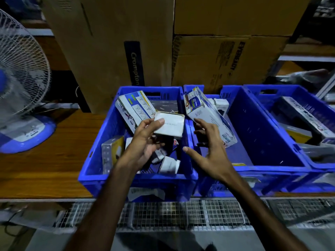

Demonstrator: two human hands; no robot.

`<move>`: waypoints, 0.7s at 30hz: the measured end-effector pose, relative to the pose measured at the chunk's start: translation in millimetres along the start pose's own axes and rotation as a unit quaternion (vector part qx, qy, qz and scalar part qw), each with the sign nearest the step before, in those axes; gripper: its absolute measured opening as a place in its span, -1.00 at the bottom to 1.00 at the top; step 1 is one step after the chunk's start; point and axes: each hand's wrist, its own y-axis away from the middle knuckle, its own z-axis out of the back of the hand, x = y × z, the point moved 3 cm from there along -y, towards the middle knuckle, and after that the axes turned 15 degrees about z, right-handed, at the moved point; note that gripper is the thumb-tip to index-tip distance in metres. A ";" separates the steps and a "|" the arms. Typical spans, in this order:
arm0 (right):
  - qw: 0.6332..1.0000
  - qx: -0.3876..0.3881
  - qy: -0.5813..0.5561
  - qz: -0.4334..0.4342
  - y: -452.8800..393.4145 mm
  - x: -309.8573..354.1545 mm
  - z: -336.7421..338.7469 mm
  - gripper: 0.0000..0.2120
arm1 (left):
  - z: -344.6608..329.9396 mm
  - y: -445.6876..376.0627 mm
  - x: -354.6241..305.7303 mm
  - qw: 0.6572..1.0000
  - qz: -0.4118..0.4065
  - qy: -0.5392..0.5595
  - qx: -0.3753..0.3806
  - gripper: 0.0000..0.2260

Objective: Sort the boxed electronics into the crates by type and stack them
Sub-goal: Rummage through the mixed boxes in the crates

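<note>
Three blue crates stand side by side on the wooden table. Over the left crate [94,160], full of jumbled boxes, my left hand [145,140] grips a small flat white box [170,125] by its left edge. My right hand [208,147] hovers open over the rim between the left and middle crate [272,167], fingers spread, just below a long white and blue box [208,115] that leans inside the middle crate. A white box with yellow lettering [135,107] leans at the back of the left crate. The right crate [293,91] holds a long dark box [304,116].
Large brown cardboard cartons [112,42] stand behind the crates. A white and blue table fan [21,84] sits at the left on the table [45,160]. A wire-mesh shelf [181,214] runs below the table's front edge.
</note>
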 end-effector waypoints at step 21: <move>0.925 -0.125 0.241 -0.267 23.8 -99.1 165.2 -0.45 | -11.6 -4.7 43.6 0.875 -0.139 -0.455 -0.093 -0.65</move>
